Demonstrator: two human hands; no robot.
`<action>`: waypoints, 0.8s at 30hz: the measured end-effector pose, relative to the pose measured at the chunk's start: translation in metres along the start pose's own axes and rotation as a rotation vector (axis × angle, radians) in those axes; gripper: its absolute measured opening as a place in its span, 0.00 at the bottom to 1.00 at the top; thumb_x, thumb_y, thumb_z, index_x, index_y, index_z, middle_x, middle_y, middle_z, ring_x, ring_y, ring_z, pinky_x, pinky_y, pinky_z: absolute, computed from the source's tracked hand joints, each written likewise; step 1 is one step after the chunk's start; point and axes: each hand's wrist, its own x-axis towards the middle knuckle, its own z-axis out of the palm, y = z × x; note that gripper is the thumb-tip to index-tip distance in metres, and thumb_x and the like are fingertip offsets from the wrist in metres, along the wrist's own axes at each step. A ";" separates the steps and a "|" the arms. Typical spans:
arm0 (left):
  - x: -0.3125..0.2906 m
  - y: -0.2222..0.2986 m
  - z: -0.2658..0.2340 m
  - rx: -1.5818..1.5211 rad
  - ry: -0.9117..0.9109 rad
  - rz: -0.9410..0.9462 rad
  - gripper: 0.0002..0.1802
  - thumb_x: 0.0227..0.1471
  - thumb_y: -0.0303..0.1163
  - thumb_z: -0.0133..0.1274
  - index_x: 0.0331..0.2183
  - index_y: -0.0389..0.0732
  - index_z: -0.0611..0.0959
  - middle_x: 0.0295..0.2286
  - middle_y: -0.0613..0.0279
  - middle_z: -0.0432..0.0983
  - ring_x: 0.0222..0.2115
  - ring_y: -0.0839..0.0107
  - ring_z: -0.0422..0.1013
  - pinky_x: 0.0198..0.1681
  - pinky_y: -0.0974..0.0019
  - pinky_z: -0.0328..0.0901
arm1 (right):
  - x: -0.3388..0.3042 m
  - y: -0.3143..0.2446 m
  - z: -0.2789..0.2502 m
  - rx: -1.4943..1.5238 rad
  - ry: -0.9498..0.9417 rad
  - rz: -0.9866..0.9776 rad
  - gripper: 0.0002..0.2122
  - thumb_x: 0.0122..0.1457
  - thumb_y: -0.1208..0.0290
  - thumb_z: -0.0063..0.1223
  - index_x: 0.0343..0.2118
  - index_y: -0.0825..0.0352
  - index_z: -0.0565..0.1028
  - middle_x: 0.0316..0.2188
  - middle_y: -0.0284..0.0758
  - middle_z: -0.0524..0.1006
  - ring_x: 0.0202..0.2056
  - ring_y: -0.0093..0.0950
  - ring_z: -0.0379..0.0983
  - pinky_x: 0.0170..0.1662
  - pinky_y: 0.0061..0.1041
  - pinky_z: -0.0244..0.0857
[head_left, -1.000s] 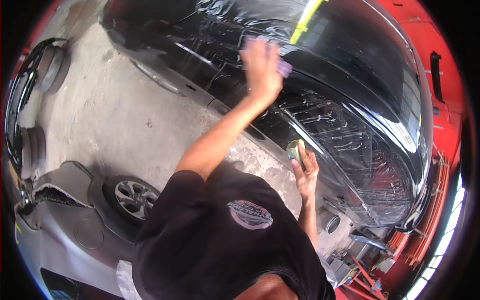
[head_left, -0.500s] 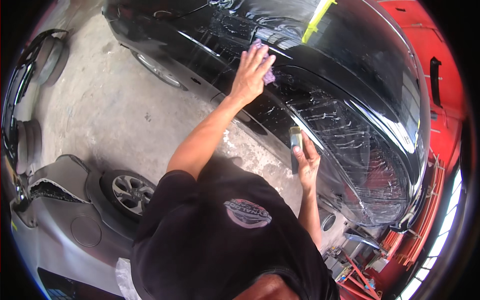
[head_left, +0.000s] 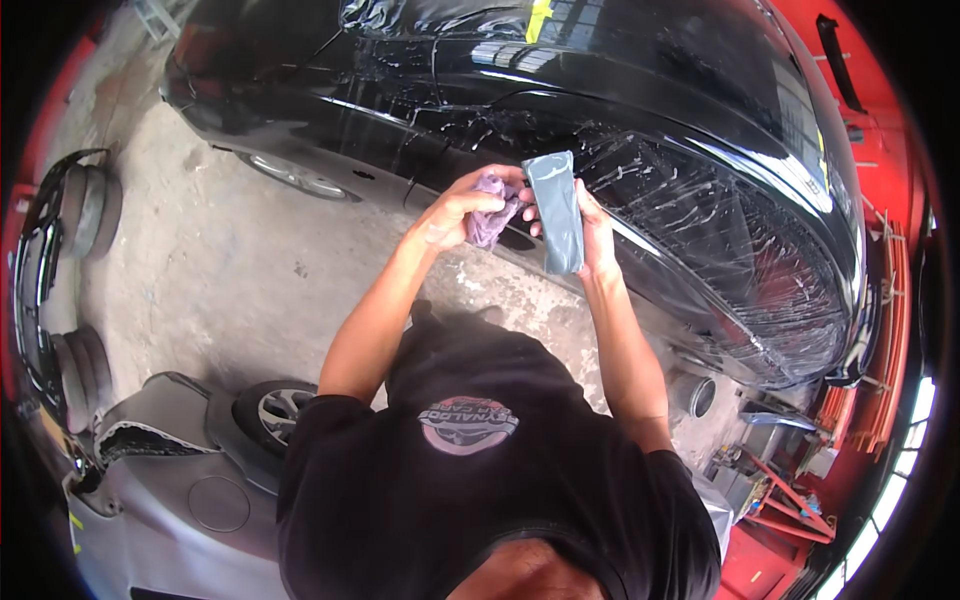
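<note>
A crumpled purple cloth (head_left: 488, 215) is gripped in my left hand (head_left: 452, 212), whose fingers are curled round it. Beside it my right hand (head_left: 598, 238) holds a long sanding block (head_left: 556, 212), its flat blue-grey face turned up, with fingertips showing at its left edge. The two hands are close together in front of the black car (head_left: 420, 75). Wet, whitish streaks cover part of the car's dark side, where plastic film (head_left: 770, 300) is spread over the right end. What lies under the cloth is hidden.
Behind me on the left stands a grey car (head_left: 165, 490) with a wheel (head_left: 280, 412). Several tyres (head_left: 85, 210) are stacked at the far left. Yellow tape (head_left: 538, 20) sticks to the black car. A red metal stand (head_left: 790, 505) is at the lower right.
My left hand has drawn back from the car panel with the purple cloth. My right hand has raised the block toward it and turned its broad face up.
</note>
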 end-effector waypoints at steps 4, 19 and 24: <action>0.003 0.013 0.024 -0.075 -0.163 0.010 0.49 0.60 0.51 0.72 0.69 0.31 0.71 0.44 0.58 0.81 0.47 0.62 0.79 0.55 0.52 0.76 | 0.000 0.001 0.002 0.074 -0.038 0.030 0.29 0.79 0.49 0.44 0.63 0.74 0.73 0.50 0.52 0.83 0.43 0.39 0.85 0.42 0.36 0.83; 0.013 0.012 0.018 0.326 0.298 -0.021 0.39 0.61 0.29 0.70 0.69 0.34 0.74 0.44 0.55 0.85 0.43 0.64 0.83 0.51 0.59 0.78 | -0.006 -0.010 0.010 -0.044 0.161 -0.057 0.22 0.80 0.56 0.45 0.61 0.71 0.74 0.49 0.52 0.84 0.41 0.41 0.86 0.44 0.40 0.84; 0.001 -0.001 0.041 1.354 0.208 0.483 0.49 0.45 0.15 0.70 0.68 0.54 0.80 0.67 0.55 0.66 0.42 0.66 0.81 0.50 0.66 0.76 | -0.007 -0.017 0.000 -0.029 0.264 -0.014 0.20 0.79 0.56 0.48 0.61 0.69 0.73 0.50 0.47 0.83 0.46 0.40 0.85 0.50 0.43 0.83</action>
